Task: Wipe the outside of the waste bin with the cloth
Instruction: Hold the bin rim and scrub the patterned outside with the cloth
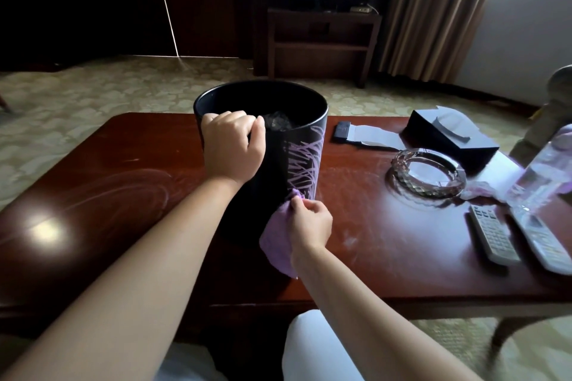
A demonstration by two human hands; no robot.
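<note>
A black round waste bin (275, 158) stands upright on the dark red wooden table (108, 170). Purple streaks mark its right side. My left hand (232, 145) grips the near rim of the bin, fingers curled over the edge. My right hand (309, 223) holds a purple cloth (277, 241) bunched against the bin's lower right wall. Something dark and crumpled lies inside the bin.
On the table's right half lie a glass ashtray (428, 175), a black tissue box (448, 136), two remote controls (492, 235), a clear plastic bottle (544, 170) and a small dark device (342, 131) on paper. A TV stand (322, 40) and curtains stand behind.
</note>
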